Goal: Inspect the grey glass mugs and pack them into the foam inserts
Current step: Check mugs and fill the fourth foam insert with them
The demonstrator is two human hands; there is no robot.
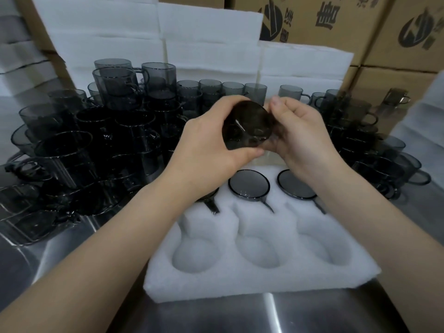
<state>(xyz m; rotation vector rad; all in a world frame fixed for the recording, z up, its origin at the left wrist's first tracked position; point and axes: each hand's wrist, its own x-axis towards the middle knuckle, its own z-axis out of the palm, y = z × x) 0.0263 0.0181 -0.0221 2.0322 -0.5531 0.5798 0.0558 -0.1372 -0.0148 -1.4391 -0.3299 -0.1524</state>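
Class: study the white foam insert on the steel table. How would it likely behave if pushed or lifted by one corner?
The foam insert probably slides easily on the smooth steel table. Lifted by a corner, it may flex, since deep pockets thin it. The mugs in its far row likely weight that side, so it could tilt.

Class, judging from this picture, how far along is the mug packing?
Done: the white foam insert's far row holds three grey glass mugs, the leftmost mostly hidden by the wrist. In hand: the left hand and right hand grip a fourth mug, base towards the camera. Left: three empty near cavities and many loose mugs.
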